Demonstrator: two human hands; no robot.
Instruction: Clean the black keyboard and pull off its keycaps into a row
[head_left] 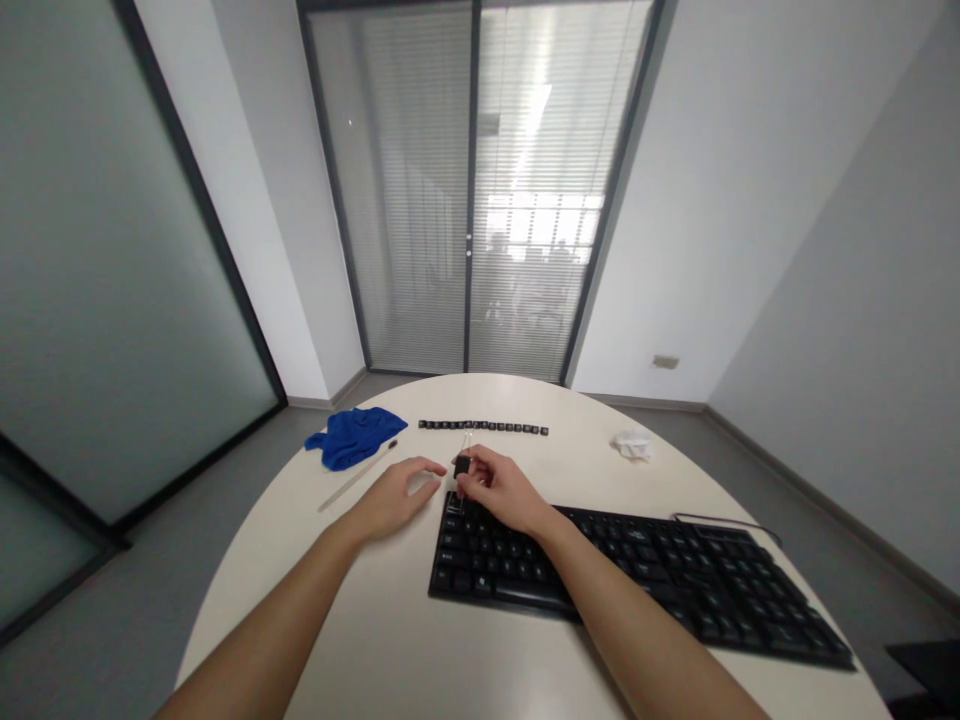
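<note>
My right hand [499, 485] is closed on a keycap puller [462, 466] with a small black handle and thin wire loops. It is over the top left corner of a black keyboard [517, 596], where a gap among the keys shows. My left hand [395, 497] is just left of that corner, thumb and fingers apart, holding nothing. Beyond both hands, several loose black keycaps [499, 427] lie in a row on the table. The puller's wire partly overlaps this row in the view, and my right fingers hide part of the tool.
A blue cloth [352, 438] lies at the left of the round white table [337, 640], beside a thin brush [356, 478] with a dark tip. Crumpled white tissue [632, 445] is at the right. The keyboard's cable [727, 521] curls behind it near the right edge.
</note>
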